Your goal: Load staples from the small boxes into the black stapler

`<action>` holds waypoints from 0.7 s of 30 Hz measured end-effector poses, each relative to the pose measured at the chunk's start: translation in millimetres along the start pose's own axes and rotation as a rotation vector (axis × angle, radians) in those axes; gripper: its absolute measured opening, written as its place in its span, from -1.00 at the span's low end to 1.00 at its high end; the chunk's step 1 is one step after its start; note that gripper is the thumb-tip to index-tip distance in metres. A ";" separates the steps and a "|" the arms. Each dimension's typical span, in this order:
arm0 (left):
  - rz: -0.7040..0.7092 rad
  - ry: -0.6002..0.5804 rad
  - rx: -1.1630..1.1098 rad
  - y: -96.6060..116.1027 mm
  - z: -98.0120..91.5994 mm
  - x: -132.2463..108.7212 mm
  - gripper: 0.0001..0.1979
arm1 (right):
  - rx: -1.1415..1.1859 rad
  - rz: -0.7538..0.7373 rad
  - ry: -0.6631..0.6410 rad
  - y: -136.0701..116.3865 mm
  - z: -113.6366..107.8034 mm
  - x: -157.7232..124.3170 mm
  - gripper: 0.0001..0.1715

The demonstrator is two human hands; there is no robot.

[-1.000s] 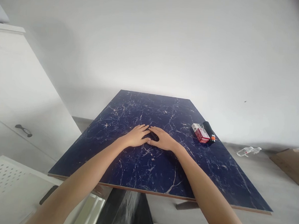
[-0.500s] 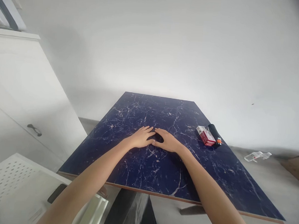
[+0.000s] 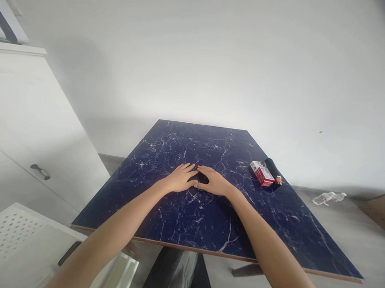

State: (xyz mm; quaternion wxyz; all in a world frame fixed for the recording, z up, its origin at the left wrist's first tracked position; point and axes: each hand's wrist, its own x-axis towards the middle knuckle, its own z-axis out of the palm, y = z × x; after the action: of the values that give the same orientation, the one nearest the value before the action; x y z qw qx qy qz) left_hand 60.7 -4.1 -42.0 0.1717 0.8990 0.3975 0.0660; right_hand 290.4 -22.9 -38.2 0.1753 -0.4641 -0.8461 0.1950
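My left hand (image 3: 180, 178) lies flat on a dark blue marbled table (image 3: 187, 222), its fingers spread and nothing in it. Opposite it, my right hand (image 3: 213, 181) rests on the same tabletop with fingers stretched out, also holding nothing. The fingertips and thumbs of both hands meet or nearly meet, leaving a small gap of tabletop between them. To the right of my right hand sits a red and white box (image 3: 262, 174). Against its far side lies a black cylindrical object (image 3: 272, 170) with an orange part at its near end.
On the left stand a white cabinet (image 3: 27, 121) with a dark handle and a lower white unit (image 3: 26, 247) with a perforated panel. Clear plastic bottles (image 3: 328, 198) and a brown cardboard piece (image 3: 381, 213) lie on the floor at right. A pale wall (image 3: 217, 63) rises behind the table.
The view has shifted slightly, so the table and box appear a little farther left. Both hands stay in the same place on the table.
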 end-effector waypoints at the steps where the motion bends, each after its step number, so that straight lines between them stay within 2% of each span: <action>1: -0.001 0.003 -0.007 -0.5 0.3 0.2 -0.30 | 0.001 0.000 -0.001 -0.5 -0.2 -0.2 0.06; 21: 0.015 -0.002 0.007 -0.2 0.5 1.1 -0.30 | -0.010 -0.002 -0.001 -3.1 0.8 -2.2 0.06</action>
State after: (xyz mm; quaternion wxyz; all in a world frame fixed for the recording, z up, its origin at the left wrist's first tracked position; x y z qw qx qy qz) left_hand 61.4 -3.4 -42.6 0.1686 0.9025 0.3909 0.0648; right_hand 288.9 -26.4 -37.5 0.1726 -0.4640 -0.8476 0.1909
